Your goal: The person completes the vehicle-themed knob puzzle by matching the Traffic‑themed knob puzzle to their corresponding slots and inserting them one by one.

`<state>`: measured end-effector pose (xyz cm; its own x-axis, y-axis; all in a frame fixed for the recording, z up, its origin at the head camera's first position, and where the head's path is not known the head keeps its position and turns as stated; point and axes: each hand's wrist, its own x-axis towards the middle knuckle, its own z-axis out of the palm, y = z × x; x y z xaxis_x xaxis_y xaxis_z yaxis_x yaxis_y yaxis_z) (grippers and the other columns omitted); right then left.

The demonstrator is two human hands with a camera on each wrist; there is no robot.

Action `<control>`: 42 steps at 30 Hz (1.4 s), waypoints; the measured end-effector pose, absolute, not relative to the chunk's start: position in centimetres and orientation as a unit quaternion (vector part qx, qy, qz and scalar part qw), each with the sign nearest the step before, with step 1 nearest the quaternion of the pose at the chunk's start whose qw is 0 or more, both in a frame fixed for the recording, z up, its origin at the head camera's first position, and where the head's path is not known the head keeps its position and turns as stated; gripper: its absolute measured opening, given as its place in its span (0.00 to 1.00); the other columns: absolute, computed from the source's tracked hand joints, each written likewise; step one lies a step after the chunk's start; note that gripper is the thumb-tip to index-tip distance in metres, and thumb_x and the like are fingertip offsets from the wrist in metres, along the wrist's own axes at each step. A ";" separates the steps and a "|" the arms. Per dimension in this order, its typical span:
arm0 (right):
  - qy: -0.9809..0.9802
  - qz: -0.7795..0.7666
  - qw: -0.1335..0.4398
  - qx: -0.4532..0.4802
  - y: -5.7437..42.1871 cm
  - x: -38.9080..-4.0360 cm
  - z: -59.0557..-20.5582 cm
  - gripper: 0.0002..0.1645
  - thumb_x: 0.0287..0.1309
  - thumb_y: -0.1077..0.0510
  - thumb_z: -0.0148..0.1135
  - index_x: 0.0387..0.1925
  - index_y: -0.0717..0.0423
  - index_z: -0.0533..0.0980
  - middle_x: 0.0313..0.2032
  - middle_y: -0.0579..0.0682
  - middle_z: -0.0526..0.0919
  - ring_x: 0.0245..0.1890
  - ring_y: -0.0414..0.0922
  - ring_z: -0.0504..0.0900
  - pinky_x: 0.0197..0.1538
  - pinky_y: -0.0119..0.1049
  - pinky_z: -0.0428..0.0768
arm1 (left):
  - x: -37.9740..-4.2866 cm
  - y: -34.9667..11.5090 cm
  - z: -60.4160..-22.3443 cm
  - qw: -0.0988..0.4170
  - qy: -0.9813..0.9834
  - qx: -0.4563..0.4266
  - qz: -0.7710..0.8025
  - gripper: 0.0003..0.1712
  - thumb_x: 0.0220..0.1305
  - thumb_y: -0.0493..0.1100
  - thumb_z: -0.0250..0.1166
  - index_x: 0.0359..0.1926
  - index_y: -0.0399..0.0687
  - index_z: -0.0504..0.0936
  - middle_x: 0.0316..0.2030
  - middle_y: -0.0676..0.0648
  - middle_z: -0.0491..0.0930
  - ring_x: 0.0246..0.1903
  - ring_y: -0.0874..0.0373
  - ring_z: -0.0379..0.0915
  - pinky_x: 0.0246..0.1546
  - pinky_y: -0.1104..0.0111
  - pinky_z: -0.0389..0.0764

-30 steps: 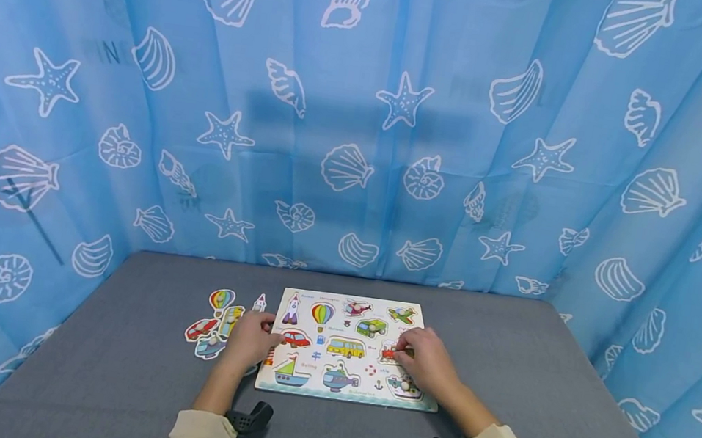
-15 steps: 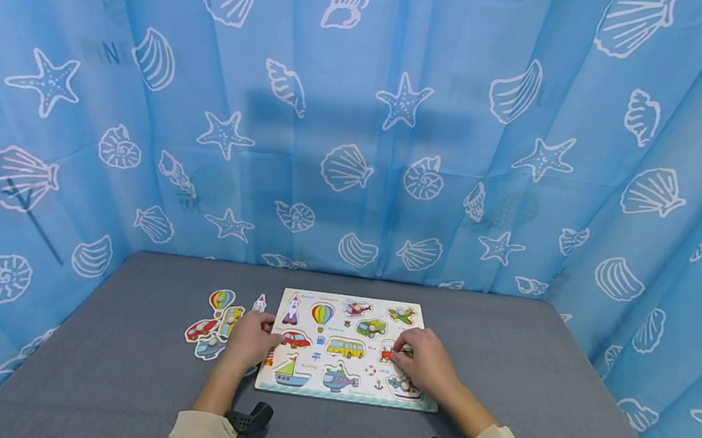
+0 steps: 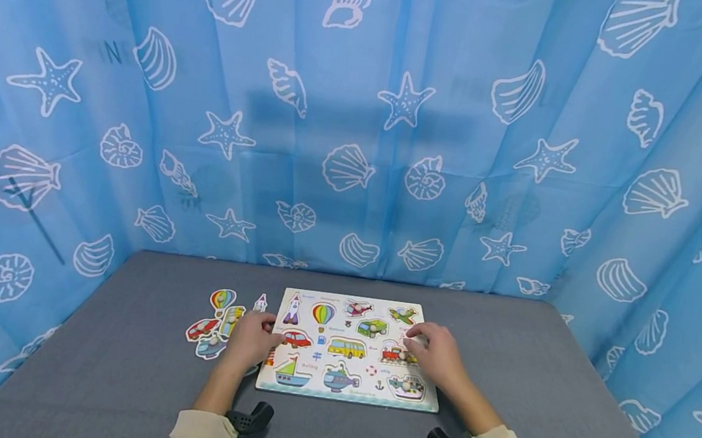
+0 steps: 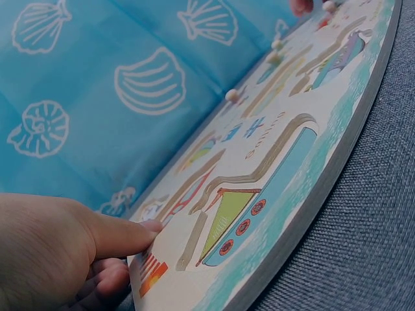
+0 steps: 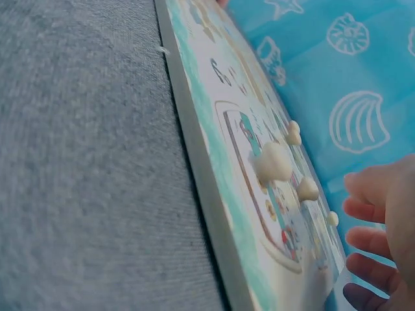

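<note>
A wooden vehicle puzzle board (image 3: 319,329) lies flat on the grey table. My left hand (image 3: 251,343) grips its left edge, thumb (image 4: 133,234) on top and the other fingers curled at the side. Over the right edge hovers my right hand (image 3: 436,354), fingers loosely bent and holding nothing. Just left of it the red train piece (image 3: 395,355) sits in its recess. The ship piece (image 3: 406,387) lies below, its round knob (image 5: 273,162) large in the right wrist view. A helicopter (image 3: 358,309), a green truck (image 3: 372,328) and a plane (image 3: 403,315) also fill their recesses.
Loose pieces lie left of the board: a balloon (image 3: 222,300), a red car (image 3: 201,329), a yellow bus (image 3: 232,320), a blue piece (image 3: 210,347) and a rocket (image 3: 260,303). Another is partly hidden beneath my left wrist. A blue shell-print curtain (image 3: 353,204) stands behind the table.
My right hand has let go of the train piece and moved slightly up and right, uncovering the train and ship. The left hand keeps its place on the board.
</note>
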<state>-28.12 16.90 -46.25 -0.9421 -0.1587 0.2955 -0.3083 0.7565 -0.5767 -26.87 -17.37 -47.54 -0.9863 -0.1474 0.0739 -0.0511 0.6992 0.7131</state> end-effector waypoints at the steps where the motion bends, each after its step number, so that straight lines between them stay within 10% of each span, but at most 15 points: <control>1: -0.929 0.331 0.116 0.121 17.1 -28.2 -46.4 0.07 0.59 0.60 0.66 0.39 0.57 0.81 0.45 0.55 0.81 0.49 0.56 0.74 0.50 0.54 0.70 | -26.9 -17.3 -47.6 0.062 -0.920 0.054 -0.384 0.24 0.54 0.39 0.73 0.51 0.33 0.81 0.32 0.47 0.72 0.32 0.54 0.67 0.31 0.62 0.69; 42: -0.924 0.343 0.092 0.138 19.6 -27.7 -48.1 0.19 0.65 0.66 0.57 0.57 0.65 0.76 0.61 0.66 0.72 0.64 0.65 0.62 0.61 0.62 0.60 | -26.9 -19.4 -47.6 0.045 -0.905 -0.026 -0.423 0.24 0.56 0.36 0.72 0.54 0.34 0.79 0.33 0.49 0.74 0.32 0.57 0.69 0.33 0.64 0.71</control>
<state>-27.70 19.62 -48.10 -0.9451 -0.1921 0.2645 -0.3182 0.7261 -0.6095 -26.92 -19.37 -47.55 -0.9945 0.0094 0.1043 0.0861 0.6406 0.7630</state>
